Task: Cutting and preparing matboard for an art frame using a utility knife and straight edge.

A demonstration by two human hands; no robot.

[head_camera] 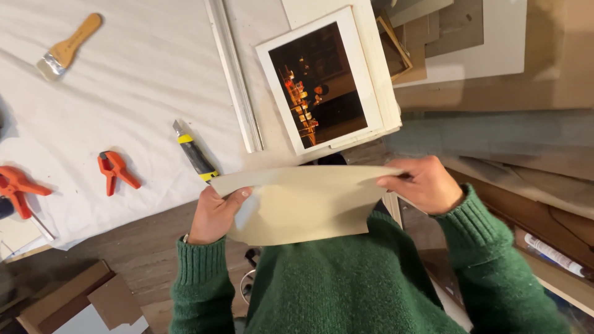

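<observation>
- Head view: the sheet, beige, is held in front of the chest, long axis left to right.
- Left hand pinches its left edge, thumb on top.
- Right hand grips the upper right corner, fingers closed.
- A knife lies just beyond the left hand; a print lies farther off.

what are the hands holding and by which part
A beige sheet of paper: left hand pinches its left edge, right hand its upper right corner.
</observation>
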